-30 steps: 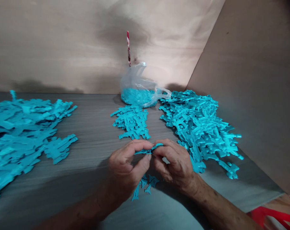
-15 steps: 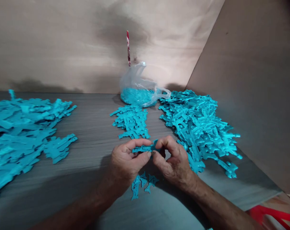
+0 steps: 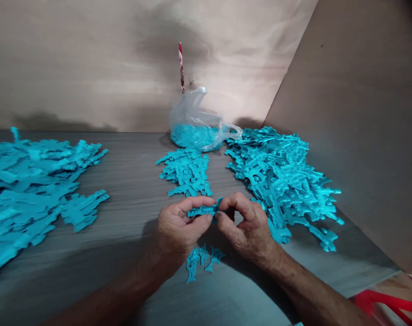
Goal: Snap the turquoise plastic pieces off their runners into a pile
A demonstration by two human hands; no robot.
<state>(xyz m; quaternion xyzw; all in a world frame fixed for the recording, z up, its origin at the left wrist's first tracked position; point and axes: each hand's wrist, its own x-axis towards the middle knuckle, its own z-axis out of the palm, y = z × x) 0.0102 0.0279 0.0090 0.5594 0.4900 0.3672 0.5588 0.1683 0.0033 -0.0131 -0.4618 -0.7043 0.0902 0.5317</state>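
Observation:
A long turquoise plastic part point(image 3: 201, 211) with moulded ridges is held up above the table. My left hand point(image 3: 181, 227) pinches it along its length, thumb below and fingers above. The fingertips of my right hand point(image 3: 247, 227) close on its right end, which they partly hide. Both thumbs nearly meet in front of the part. Beneath my hands lie several small turquoise pieces point(image 3: 192, 266) with pointed, curved outlines. Just beyond my fingers is a small pile of turquoise moulded parts point(image 3: 187, 172).
A big heap of turquoise parts point(image 3: 280, 181) spreads at the right, and another heap point(image 3: 32, 181) at the left. A clear plastic bag point(image 3: 195, 113) holding turquoise pieces stands against the wooden back wall point(image 3: 90, 63). A red-and-white stick point(image 3: 181, 68) rises behind it.
Very little differs. Both hands keep the same grip on the plastic part, with only a slight shift at the fingertips. The piles look unchanged.

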